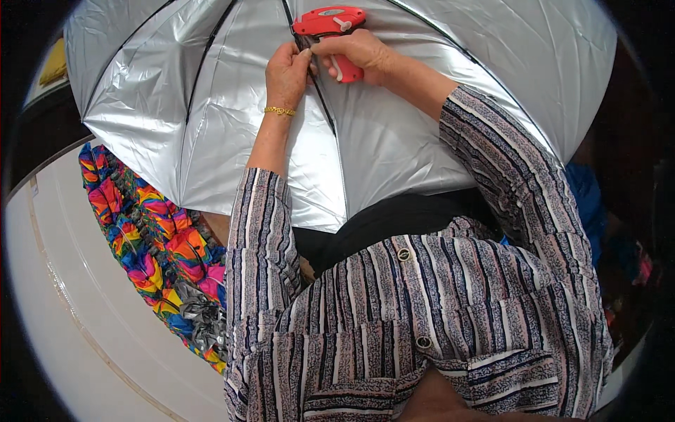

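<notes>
An open umbrella [401, 141] with silver fabric spreads across my lap, its thin black ribs [323, 102] running toward the far edge of the view. My right hand [364, 56] is wrapped round the handle of a red tagging gun [329, 21] with a white trigger. The gun's nose points left, over a rib. Just left of it, my left hand [285, 79] is closed in a pinch at that rib, thumb and fingertips together. Both hands meet there, fingertips almost touching. What exactly the left fingertips grip, rib or fabric, is too small to tell.
Rows of bunched rainbow-coloured fabric [186, 246] lie to the left, with a crumpled silver bundle [202, 309] among them. Beyond them is a curved white surface [49, 295]. Something blue [585, 200] sits at the right, partly behind my sleeve.
</notes>
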